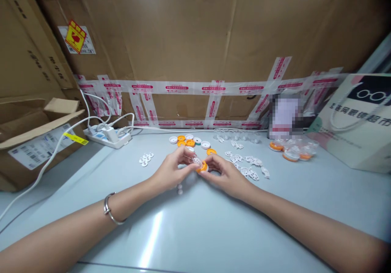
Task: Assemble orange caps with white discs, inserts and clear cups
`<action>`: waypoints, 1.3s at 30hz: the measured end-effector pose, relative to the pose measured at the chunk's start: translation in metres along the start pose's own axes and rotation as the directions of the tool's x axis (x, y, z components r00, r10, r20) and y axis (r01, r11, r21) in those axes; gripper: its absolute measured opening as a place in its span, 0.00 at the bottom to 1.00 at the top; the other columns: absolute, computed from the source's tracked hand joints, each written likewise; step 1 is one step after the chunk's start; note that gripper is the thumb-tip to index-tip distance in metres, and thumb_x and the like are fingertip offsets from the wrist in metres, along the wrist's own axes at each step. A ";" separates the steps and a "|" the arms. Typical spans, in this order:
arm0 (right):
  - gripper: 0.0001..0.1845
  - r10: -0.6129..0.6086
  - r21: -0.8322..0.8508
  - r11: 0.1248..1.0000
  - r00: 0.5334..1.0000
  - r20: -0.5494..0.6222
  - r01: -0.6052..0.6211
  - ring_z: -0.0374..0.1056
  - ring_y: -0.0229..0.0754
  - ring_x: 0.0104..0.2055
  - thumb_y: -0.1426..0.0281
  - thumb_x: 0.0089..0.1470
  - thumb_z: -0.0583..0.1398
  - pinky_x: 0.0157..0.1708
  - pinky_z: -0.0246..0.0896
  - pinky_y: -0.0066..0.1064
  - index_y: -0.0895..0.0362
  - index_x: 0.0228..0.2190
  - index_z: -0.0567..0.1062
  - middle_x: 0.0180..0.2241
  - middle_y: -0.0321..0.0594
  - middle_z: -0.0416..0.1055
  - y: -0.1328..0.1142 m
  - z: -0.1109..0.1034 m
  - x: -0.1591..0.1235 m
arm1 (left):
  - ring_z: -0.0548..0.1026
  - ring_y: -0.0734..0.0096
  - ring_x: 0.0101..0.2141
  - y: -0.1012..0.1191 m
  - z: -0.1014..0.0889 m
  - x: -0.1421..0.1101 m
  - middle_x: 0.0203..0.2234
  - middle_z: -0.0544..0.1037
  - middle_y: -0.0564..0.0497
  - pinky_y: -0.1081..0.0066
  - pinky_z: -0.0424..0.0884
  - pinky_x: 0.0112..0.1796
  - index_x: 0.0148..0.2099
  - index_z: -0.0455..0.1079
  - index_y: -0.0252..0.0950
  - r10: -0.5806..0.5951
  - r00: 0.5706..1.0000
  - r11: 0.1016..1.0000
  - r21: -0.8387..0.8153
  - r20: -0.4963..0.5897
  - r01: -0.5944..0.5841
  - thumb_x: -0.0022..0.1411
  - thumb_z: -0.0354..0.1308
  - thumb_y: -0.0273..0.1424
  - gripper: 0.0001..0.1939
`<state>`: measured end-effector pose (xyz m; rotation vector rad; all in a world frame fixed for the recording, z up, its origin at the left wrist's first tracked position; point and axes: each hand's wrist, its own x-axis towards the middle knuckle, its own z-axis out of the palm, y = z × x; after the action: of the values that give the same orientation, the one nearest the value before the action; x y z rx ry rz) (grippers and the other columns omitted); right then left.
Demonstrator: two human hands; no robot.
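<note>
Over the middle of the table, my left hand (171, 169) pinches a clear plastic dome (195, 159) with a white piece showing in it. The fingers of my right hand (227, 176) are closed on an orange round base (202, 167) that meets the dome, tilted between both hands. Whether the two are joined cannot be seen. Just beyond my hands lie several orange and white round bases (205, 144). Small white perforated parts (252, 173) are scattered right of my right hand. Two small white knobs (179, 189) lie below my left hand.
More small white parts (144, 159) lie to the left. Clear domes (241, 136) line the back, and capped orange-and-white pieces (291, 153) stand at right beside a paper bag (357, 126). A power strip (108, 136) with cables and an open carton (39, 142) occupy the left.
</note>
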<state>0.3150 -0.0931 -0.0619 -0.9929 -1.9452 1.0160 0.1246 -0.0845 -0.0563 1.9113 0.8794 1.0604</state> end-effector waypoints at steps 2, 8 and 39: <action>0.12 0.043 0.195 0.980 0.999 0.011 -0.045 0.69 0.38 0.37 0.64 0.49 0.60 0.40 0.65 0.33 0.55 0.34 0.65 0.36 0.38 0.70 0.001 0.001 0.001 | 0.73 0.70 0.38 0.002 -0.003 0.000 0.38 0.73 0.47 0.68 0.70 0.42 0.48 0.61 0.36 0.056 0.998 0.997 0.050 -0.001 -0.056 0.59 0.55 0.30 0.15; 0.16 0.055 0.367 0.930 0.998 -0.031 -0.039 0.71 0.39 0.38 0.63 0.43 0.64 0.42 0.66 0.34 0.54 0.31 0.63 0.35 0.38 0.71 0.001 0.007 0.001 | 0.73 0.68 0.37 0.013 -0.013 -0.004 0.38 0.76 0.46 0.68 0.69 0.41 0.48 0.67 0.36 0.253 0.966 0.871 0.424 0.045 -0.248 0.59 0.55 0.31 0.14; 0.12 -0.254 -0.077 0.965 0.966 -0.041 0.250 0.67 0.39 0.39 0.71 0.52 0.57 0.40 0.64 0.33 0.54 0.41 0.65 0.37 0.40 0.69 -0.007 0.009 -0.012 | 0.70 0.73 0.27 0.036 -0.011 -0.013 0.28 0.73 0.52 0.73 0.65 0.30 0.38 0.61 0.35 0.037 0.986 0.827 0.548 0.165 -0.123 0.67 0.37 0.37 0.15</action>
<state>0.3107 -0.1093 -0.0622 -0.7760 -2.0169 0.7756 0.1162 -0.1091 -0.0255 2.4949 1.1177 0.7360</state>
